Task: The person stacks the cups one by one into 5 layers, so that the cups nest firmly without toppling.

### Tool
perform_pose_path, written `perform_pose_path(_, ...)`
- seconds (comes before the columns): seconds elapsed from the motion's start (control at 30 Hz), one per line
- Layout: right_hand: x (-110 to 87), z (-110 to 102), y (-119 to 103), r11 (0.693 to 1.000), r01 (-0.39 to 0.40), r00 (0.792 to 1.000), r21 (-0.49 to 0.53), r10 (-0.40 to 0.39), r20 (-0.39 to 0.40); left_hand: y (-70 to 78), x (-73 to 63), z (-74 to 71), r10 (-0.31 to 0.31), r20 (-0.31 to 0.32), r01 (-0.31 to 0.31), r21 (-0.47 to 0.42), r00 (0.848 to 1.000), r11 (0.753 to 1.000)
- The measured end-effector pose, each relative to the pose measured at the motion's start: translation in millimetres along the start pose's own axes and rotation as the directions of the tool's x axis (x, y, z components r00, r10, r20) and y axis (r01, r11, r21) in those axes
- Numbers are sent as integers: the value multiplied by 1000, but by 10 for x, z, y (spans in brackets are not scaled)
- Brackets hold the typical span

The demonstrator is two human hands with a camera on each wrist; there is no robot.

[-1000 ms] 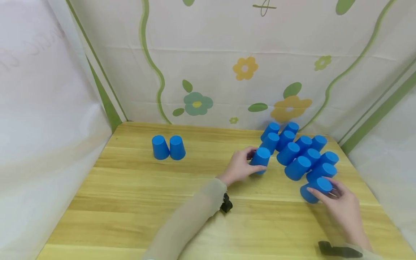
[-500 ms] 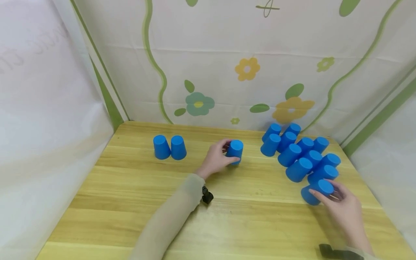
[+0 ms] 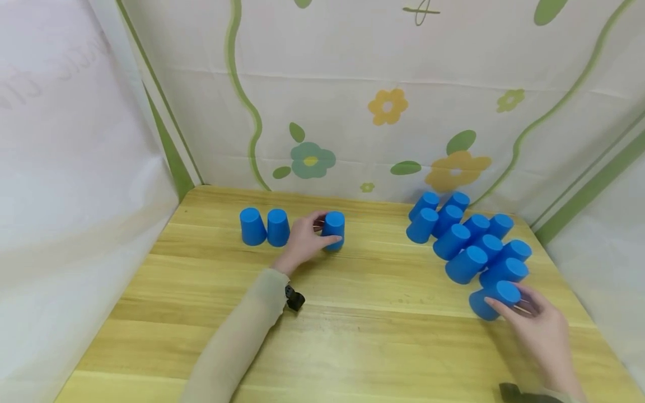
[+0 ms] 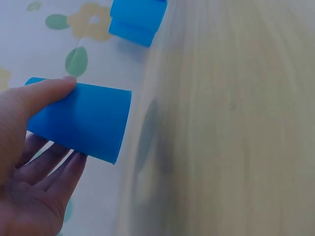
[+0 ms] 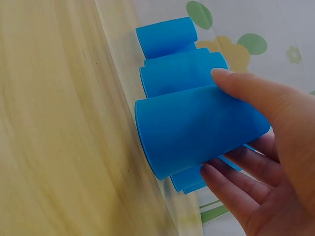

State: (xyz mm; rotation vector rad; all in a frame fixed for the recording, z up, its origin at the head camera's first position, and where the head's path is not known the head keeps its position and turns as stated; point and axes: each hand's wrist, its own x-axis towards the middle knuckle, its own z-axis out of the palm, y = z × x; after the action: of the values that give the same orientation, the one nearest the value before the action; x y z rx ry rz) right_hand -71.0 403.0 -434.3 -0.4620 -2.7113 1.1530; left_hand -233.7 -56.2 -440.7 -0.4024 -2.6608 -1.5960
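Observation:
My left hand (image 3: 304, 240) grips an upside-down blue cup (image 3: 334, 230), thumb on the near side and fingers behind. In the left wrist view that cup (image 4: 83, 120) is held just off the wooden table, its shadow beside the rim. Left of this hand stand two more upside-down blue cups, an outer cup (image 3: 252, 226) and an inner cup (image 3: 278, 228). My right hand (image 3: 541, 330) holds another upside-down blue cup (image 3: 491, 302) at the front of the right-hand cluster. The right wrist view shows thumb and fingers curled round this cup (image 5: 197, 128).
Several upside-down blue cups (image 3: 466, 265) stand close together at the right back of the wooden table (image 3: 373, 341). A white curtain (image 3: 342, 56) with flowers hangs behind the table, with more white cloth at both sides.
My left hand has carried its cup leftward, from the cluster's edge to near the two standing cups. The right hand stays on its cup at the cluster's front.

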Motion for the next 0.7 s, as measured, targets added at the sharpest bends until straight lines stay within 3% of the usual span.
perform_pose_path(0.2,22,4,14,1000,-16,1000,-21,16,5,137,-19,-367,89,3,-89,22,996,996)
perform_pose_path(0.4,31,5,15,999,-28,1000,-27,28,11,234,64,-698,147,-36,-146,36,988,989)
perform_pose_path(0.53,26,4,-18,999,-22,1000,-25,22,18,224,113,-794,159,-15,-158,62,987,986)
perform_pose_path(0.7,26,20,-165,999,-6,998,-38,8,57,177,117,-802,129,14,-130,112,992,985)
